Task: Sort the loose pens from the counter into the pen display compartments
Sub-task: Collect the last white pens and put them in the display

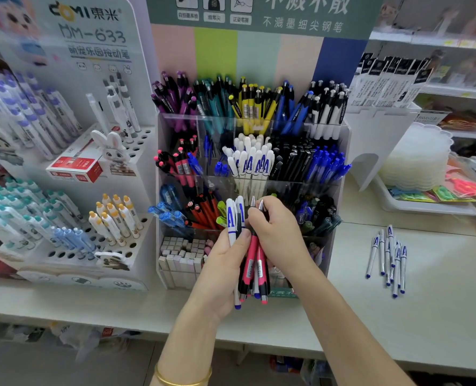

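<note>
Pens [252, 263], a mixed pink and white bundle, stood upright in the closed left hand [225, 263] before the display [340, 140], the right hand [276, 232] pinching two tips; more loose pens [388, 254] lay on the counter [440, 302], nearer the right hand.

Single head-mounted wide-angle view, looking forward and down from standing height, close in on the clear acrylic tiered pen display [248, 174] dead centre on the pale grey-green counter [440, 302]. Both forearms enter from bottom edge. Fisheye bends the white cardboard pen stand [64, 151] at left; shelving at right blurs out.
</note>
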Demonstrator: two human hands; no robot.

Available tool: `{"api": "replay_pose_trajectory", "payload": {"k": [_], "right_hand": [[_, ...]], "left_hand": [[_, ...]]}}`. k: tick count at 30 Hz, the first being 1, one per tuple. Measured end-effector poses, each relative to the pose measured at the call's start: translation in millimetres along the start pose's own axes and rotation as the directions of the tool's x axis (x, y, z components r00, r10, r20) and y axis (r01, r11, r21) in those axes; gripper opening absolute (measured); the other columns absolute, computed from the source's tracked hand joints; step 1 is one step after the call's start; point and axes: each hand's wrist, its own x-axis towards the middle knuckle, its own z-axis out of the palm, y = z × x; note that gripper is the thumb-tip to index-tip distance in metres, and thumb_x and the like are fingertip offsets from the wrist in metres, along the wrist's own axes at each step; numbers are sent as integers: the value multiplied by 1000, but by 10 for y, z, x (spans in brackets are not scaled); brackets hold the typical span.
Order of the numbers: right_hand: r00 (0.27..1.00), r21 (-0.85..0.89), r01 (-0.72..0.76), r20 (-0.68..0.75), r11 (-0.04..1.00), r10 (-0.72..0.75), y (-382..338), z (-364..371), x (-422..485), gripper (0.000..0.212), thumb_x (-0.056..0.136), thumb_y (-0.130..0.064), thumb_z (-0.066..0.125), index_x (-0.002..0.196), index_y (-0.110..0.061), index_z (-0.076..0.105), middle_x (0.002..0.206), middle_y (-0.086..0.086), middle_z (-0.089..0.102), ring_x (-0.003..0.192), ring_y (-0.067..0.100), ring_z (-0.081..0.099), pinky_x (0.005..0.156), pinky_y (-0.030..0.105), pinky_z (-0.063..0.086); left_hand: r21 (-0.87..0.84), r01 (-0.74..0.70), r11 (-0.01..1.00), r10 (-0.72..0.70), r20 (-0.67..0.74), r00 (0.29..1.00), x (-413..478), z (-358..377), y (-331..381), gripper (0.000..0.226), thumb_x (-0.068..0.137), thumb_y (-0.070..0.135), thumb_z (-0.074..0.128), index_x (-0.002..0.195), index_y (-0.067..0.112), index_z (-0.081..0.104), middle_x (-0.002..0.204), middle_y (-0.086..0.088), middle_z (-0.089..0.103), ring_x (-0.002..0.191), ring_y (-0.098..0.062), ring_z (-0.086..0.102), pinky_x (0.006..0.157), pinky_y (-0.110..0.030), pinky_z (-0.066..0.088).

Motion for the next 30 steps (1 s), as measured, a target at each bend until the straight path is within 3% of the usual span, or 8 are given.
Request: {"api": "replay_pose_trajectory", "payload": {"k": [2, 5, 10, 14, 17, 22, 26, 30], "right_hand": [[999, -29, 16, -47, 999, -17, 3, 28, 0, 23, 92, -20, 46, 71, -14, 38, 77, 5, 49, 68, 19, 48, 63, 38, 39], [996, -134, -8, -84, 991, -4, 1, 45, -12, 21, 92, -23, 46, 74, -16, 36, 83, 3, 45, 66, 14, 41, 60, 34, 34], [997, -273, -75, -55, 959, 62, 0, 33, -7, 16, 95, -27, 46, 90, -12, 41, 86, 3, 51, 72, 21, 48, 60, 35, 35], [999, -242, -44, -7, 969, 44, 25, 46, -25, 21, 96, -34, 47, 97, -16, 38, 77, -5, 51, 73, 22, 54, 63, 36, 40], [999, -183, 34, 20, 983, -31, 43, 24, -22, 16, 96, -36, 49, 105, -25, 40, 80, -9, 54, 74, 16, 53, 63, 34, 39], [992, -22, 38, 125, 999, -35, 82, -31, 64, 19, 93, -29, 54, 110, -26, 62, 99, -8, 64, 93, 12, 59, 86, 37, 50], [995, -33, 56, 81, 998, -53, 131, -3, 77, 11, 93, -29, 53, 100, -25, 61, 91, -5, 63, 86, 15, 59, 82, 42, 51], [997, 15, 73, 8, 997, -73, 166, 32, 69, 10, 94, -28, 53, 100, -29, 61, 94, -13, 63, 91, 7, 58, 85, 36, 50]], "left_hand": [[17, -9, 1000, 9, -12, 1000, 14, 5, 0, 29, 101, 21, 45, 128, 17, 54, 101, -9, 71, 89, -17, 70, 68, -26, 57], [93, -37, 995, 41, -42, 998, 30, 39, -33, 26, 101, 22, 45, 126, 19, 55, 104, -13, 69, 92, -20, 69, 70, -31, 56], [157, -62, 986, 82, -121, 989, 77, 72, -119, 21, 99, 21, 51, 119, 27, 57, 101, -9, 70, 91, -22, 69, 73, -40, 55], [190, -99, 977, 129, -152, 980, 110, 75, -115, 28, 99, 17, 52, 120, 34, 54, 106, -2, 71, 100, -19, 69, 84, -46, 57], [168, -117, 979, 143, -149, 978, 120, 84, -90, 31, 99, 14, 52, 126, 28, 54, 104, -7, 72, 97, -24, 70, 81, -48, 58], [36, -85, 996, 89, -131, 987, 139, 54, -31, 32, 97, 5, 52, 124, 22, 56, 103, -14, 71, 95, -28, 71, 77, -43, 58], [28, -44, 999, 46, -80, 996, 163, 50, -16, 29, 98, 4, 49, 121, 20, 56, 106, -16, 71, 96, -28, 70, 77, -40, 58], [24, 36, 999, -36, -12, 999, 169, 27, 37, 23, 99, 6, 47, 118, 5, 59, 95, -20, 69, 86, -29, 71, 72, -39, 60]]}}
